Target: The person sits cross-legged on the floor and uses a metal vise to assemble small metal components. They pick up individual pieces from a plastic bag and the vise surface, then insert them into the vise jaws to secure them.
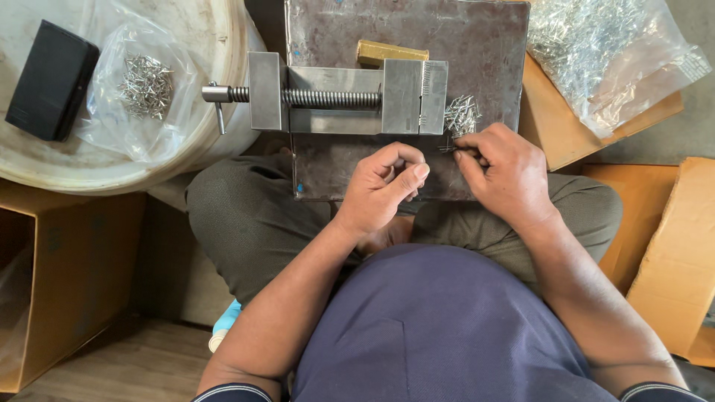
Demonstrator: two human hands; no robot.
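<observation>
I sit cross-legged with a worn metal plate resting on my knees. A grey steel vise lies on it, its screw handle pointing left. A small heap of thin metal pins rests just right of the vise jaw. My right hand pinches a few pins at its fingertips beside that heap. My left hand is curled near the plate's front edge, thumb against the fingers; whether it holds anything is hidden.
A small brass-coloured block lies behind the vise. A white tub lid at left carries a clear bag of pins and a black case. Another bag of pins lies on cardboard at upper right. A cardboard box stands at left.
</observation>
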